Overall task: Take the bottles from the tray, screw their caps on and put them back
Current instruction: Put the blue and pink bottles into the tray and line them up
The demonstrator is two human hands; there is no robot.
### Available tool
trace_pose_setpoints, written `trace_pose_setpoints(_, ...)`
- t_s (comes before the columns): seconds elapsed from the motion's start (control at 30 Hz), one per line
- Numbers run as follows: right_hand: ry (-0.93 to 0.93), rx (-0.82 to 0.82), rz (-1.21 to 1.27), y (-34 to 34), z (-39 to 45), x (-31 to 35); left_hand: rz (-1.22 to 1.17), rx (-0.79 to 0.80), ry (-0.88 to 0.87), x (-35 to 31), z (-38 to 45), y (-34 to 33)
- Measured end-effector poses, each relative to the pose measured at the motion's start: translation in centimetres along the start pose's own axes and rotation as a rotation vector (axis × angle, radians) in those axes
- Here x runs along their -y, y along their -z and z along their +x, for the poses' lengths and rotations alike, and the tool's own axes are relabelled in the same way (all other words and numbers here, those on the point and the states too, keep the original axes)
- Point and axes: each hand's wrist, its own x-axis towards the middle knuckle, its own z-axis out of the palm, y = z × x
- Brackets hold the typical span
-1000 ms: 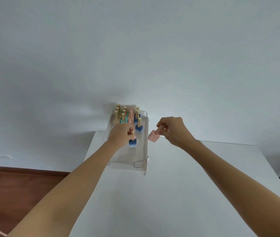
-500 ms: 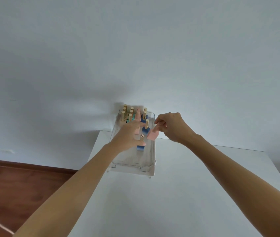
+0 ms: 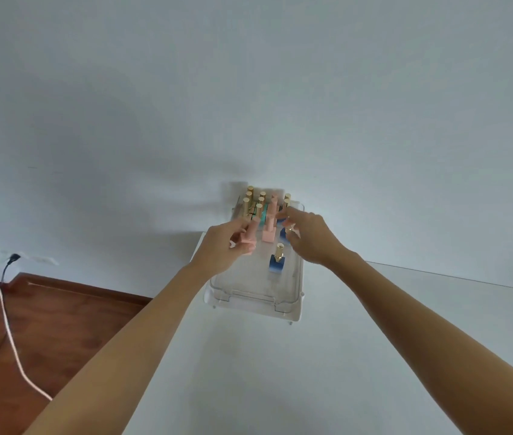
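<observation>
A clear tray (image 3: 250, 298) stands at the table's far left edge. Several small bottles with gold caps (image 3: 253, 202) are grouped at its far end. A pink bottle (image 3: 269, 235) stands upright mid-tray, and a blue bottle with a gold cap (image 3: 277, 262) stands alone nearer to me. My left hand (image 3: 222, 246) holds another pink bottle (image 3: 247, 244), lifted over the tray's left side. My right hand (image 3: 310, 238) reaches over the tray's right side. Its fingertips pinch the gold cap of a second blue bottle (image 3: 283, 234), which is mostly hidden by the fingers.
The white table (image 3: 280, 372) extends toward me and to the right. A white wall rises directly behind the tray. On the left, a wooden floor (image 3: 45, 324) lies below the table edge, with a white cable (image 3: 10, 337) running from a wall socket.
My right hand moved left over the tray and let go of the pink bottle, which now stands in the tray. My left hand drew back left, holding another pink bottle.
</observation>
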Motion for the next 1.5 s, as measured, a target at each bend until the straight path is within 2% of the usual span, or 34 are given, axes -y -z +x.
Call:
trace_pose_setpoints(0.07, -0.012, 0.084, -0.077, -1.4, -0.5, -0.7, 0.047, 0.016, 0.024, 0.3, 0.2, -0.3)
trace_pose_setpoints(0.13, -0.044, 0.103, -0.112, -2.6, -0.7, -0.9, 0.095, 0.020, 0.046, 0.6, 0.6, -0.8)
trace_pose_setpoints(0.57, -0.104, -0.151, -0.279, -5.5, 1.8, -3.7, 0.263, 0.098, 0.088, 1.9, 4.0, -5.4)
trace_pose_setpoints(0.77, -0.110, -0.189, -0.335, -5.4, 3.1, -5.1, 0.306, 0.122, 0.089, 2.3, 5.3, -6.1)
trace_pose_setpoints(0.9, -0.159, -0.248, -0.346, -5.7, 3.0, -5.8, 0.423, 0.019, -0.053, 2.3, 5.7, -5.7)
trace_pose_setpoints(1.07, -0.227, -0.166, -0.407, -6.4, 3.0, -6.6, 0.607, -0.044, -0.209, 2.2, 5.8, -5.4)
trace_pose_setpoints(1.27, -0.241, -0.122, -0.464, -7.0, 4.6, -7.1, 0.549, -0.031, -0.184, 1.8, 6.7, -5.6)
trace_pose_setpoints(1.5, -0.220, -0.154, -0.430, -7.2, 6.2, -7.5, 0.515, -0.007, -0.107, 2.3, 8.2, -6.6)
